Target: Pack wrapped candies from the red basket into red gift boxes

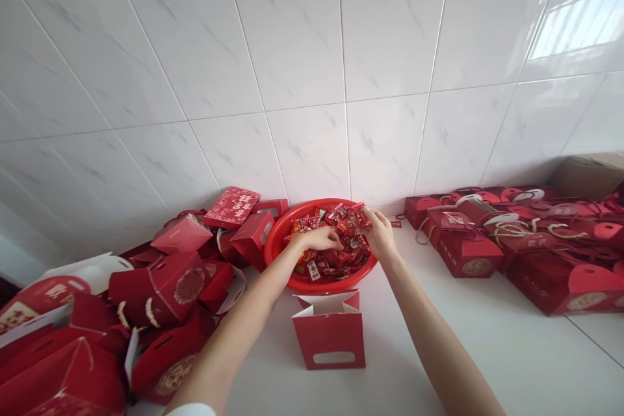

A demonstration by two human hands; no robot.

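A round red plastic basket (273, 253) stands against the tiled wall, filled with small red-wrapped candies (348, 260). Over the left part of the pile is my left hand (319, 239), its fingers curled down among the wrappers; whatever they grip is hidden. My right hand (381, 232) is at the basket's right rim, thumb and fingers closed on a red-wrapped candy (359, 211). In front of the basket, between my forearms, a red paper gift box (329, 340) stands upright with its top open and a pale oval on its front.
Many red gift boxes (180, 286) lie in a loose heap on the left. Closed red boxes with cord handles (468, 244) are grouped on the right, with a brown cardboard box (589, 175) behind them. White tiled wall (307, 156) bounds the back.
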